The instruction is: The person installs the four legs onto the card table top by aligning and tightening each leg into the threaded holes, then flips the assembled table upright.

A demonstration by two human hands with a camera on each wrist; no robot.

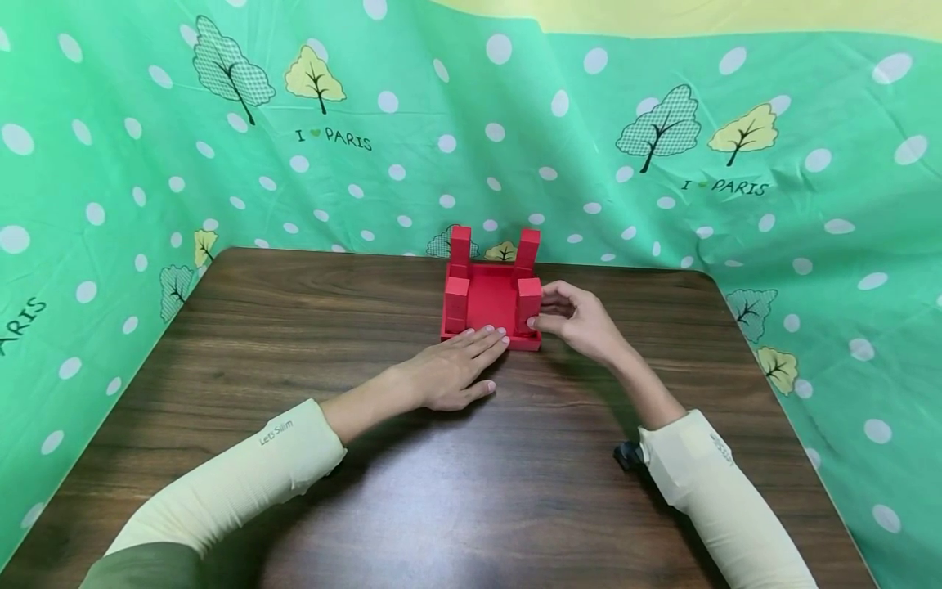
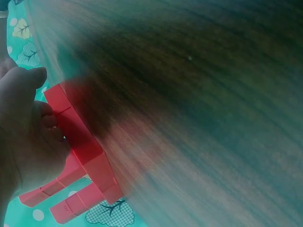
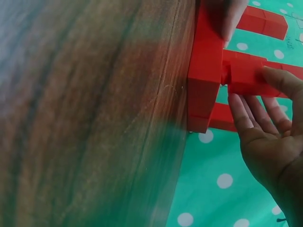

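Note:
A square red base (image 1: 491, 301) with a raised rim lies at the far middle of the table, and red block posts stand up at its corners. My right hand (image 1: 586, 329) pinches the near right post (image 1: 529, 296) between thumb and fingers. In the right wrist view a narrow neck shows between that post (image 3: 247, 80) and the base. My left hand (image 1: 450, 372) lies palm down with straight fingers, their tips on the near rim and the thumb spread apart. The near left post (image 1: 457, 304) stands just beyond its fingertips.
The dark wood table (image 1: 353, 303) reaches toward the front on all sides of the red piece. Behind its back edge hangs a green dotted cloth (image 1: 412, 155) with printed trees. White sleeves (image 1: 243, 470) cover both forearms.

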